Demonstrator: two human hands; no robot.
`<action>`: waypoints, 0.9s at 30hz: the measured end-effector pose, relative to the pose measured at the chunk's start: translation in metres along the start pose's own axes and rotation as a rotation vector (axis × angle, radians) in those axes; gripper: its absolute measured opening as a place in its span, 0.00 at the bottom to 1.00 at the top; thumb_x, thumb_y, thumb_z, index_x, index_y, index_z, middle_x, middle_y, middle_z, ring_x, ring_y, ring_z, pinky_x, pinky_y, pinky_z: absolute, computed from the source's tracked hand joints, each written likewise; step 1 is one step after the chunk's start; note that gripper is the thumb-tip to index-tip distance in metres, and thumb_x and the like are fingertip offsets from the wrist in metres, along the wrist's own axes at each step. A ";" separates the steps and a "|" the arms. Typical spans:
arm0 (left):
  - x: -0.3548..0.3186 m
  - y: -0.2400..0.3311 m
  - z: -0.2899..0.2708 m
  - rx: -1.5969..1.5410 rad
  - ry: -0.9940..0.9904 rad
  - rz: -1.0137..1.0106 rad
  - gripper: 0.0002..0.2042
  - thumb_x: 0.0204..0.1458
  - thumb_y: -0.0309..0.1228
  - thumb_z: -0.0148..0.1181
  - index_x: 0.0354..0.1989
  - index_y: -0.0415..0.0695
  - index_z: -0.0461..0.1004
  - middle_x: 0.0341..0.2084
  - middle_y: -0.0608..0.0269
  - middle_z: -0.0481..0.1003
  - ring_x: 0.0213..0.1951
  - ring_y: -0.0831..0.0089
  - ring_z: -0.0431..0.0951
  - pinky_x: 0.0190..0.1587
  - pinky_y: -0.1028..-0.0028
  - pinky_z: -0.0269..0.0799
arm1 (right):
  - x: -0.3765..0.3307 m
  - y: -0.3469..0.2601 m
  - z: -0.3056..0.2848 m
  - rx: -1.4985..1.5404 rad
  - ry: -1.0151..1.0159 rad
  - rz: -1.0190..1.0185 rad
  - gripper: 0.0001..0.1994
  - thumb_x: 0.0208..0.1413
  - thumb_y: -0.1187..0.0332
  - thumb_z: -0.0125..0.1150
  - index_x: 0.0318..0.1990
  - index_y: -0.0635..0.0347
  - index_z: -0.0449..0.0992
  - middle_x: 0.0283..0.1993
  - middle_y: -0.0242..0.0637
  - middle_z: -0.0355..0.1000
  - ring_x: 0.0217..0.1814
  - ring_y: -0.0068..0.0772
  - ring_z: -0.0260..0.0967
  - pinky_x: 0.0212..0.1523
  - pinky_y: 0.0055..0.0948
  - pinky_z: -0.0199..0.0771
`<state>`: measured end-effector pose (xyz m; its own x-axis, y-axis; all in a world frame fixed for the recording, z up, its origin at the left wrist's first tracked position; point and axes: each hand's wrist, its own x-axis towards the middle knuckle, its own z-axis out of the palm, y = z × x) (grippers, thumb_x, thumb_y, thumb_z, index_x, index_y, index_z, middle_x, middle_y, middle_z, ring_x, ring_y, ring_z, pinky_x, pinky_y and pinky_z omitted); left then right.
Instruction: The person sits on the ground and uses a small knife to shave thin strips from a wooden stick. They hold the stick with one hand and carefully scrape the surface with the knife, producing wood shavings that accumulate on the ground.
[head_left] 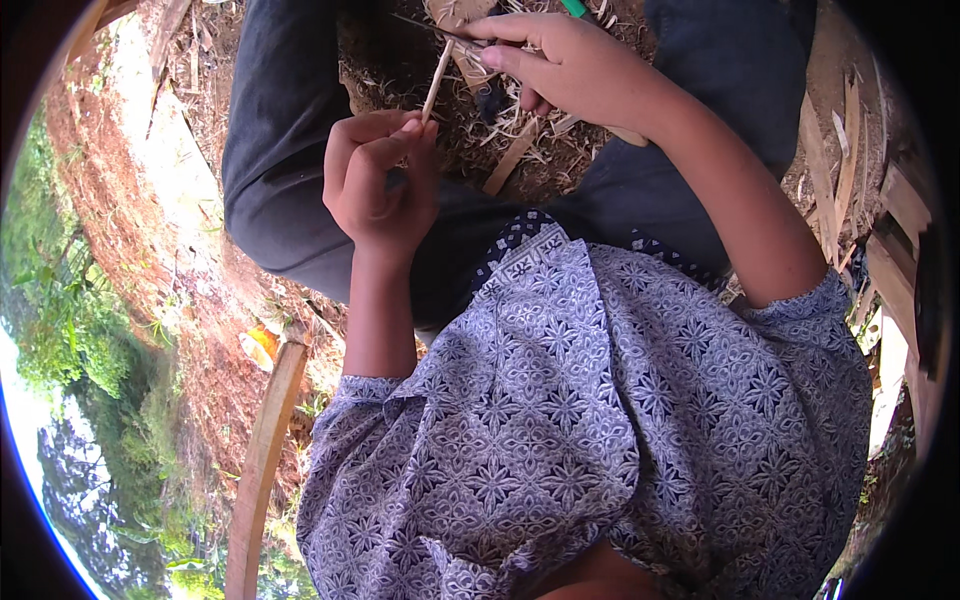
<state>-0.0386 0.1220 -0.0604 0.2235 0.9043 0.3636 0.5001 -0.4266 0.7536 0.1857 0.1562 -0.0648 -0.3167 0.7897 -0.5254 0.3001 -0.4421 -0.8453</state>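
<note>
My left hand (380, 180) is closed in a pinch around the lower end of a thin, pale wooden stick (437, 82), which points up and away from me. At the stick's far end, my right hand (565, 68) is wrapped around a knife. The knife's thin dark blade (425, 27) reaches left from the fingers and meets or nearly meets the stick's tip. Most of the knife's handle is hidden by the hand; a tan rounded end (628, 136) shows under the wrist and may belong to it.
Curled wood shavings (520, 150) cover the ground between my legs in dark trousers (285, 150). A green object (577, 8) lies beyond the right hand. A wooden post (265, 470) stands at the left, and wooden boards (900, 270) lie at the right.
</note>
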 end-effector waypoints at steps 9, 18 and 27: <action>-0.008 0.017 0.018 0.014 -0.120 0.145 0.12 0.48 0.16 0.74 0.36 0.42 0.76 0.32 0.57 0.79 0.33 0.67 0.82 0.33 0.73 0.79 | -0.034 -0.026 -0.016 -0.338 -0.160 -0.080 0.08 0.65 0.66 0.61 0.46 0.59 0.77 0.32 0.37 0.74 0.34 0.31 0.74 0.37 0.33 0.71; -0.005 0.014 0.017 0.014 -0.053 0.133 0.12 0.47 0.16 0.74 0.36 0.41 0.77 0.31 0.57 0.80 0.32 0.67 0.83 0.32 0.73 0.79 | -0.028 -0.035 -0.013 -0.340 -0.178 0.025 0.09 0.67 0.64 0.59 0.44 0.61 0.76 0.30 0.35 0.73 0.34 0.27 0.71 0.38 0.30 0.69; -0.008 0.014 0.014 -0.056 -0.102 0.127 0.12 0.45 0.15 0.73 0.38 0.39 0.80 0.32 0.55 0.79 0.33 0.66 0.83 0.34 0.73 0.80 | -0.019 -0.020 -0.018 -0.436 -0.119 -0.067 0.11 0.65 0.60 0.60 0.40 0.58 0.77 0.20 0.35 0.70 0.22 0.29 0.68 0.27 0.34 0.66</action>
<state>-0.0213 0.1095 -0.0608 0.3675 0.8384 0.4025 0.4156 -0.5352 0.7354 0.2021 0.1580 -0.0358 -0.4419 0.7448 -0.4999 0.6183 -0.1508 -0.7713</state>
